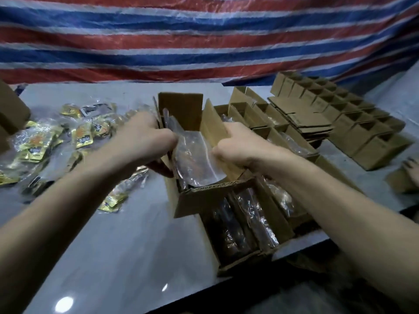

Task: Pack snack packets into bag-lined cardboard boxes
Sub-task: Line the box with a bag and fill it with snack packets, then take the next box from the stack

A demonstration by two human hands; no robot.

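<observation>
A red, white and blue striped tarpaulin (204,41) hangs behind a grey glossy table (113,234). Rows of small empty brown cardboard boxes (362,128) stand at the right, well apart from the work. At the centre is an open brown cardboard box (181,107) with its flaps up, and a packed box (238,223) lies just in front of it.

Inside the open box sits a clear plastic liner bag (195,159). The left hand (145,134) grips the bag's left edge against the box wall with curled fingers. The right hand (235,146) pinches its right edge in a closed fist, so the film is drawn between them.

The film looks thin, limp and slippery, so it probably needs holding near the mouth on both sides. It is likely to slump once let go.

The loose yellow-and-clear snack packets (45,141) lie heaped on the table to the left of the box. They look light, flat and slick, and a few could be gathered at once by their sealed edges. The box walls are stiff enough to brace against.
</observation>
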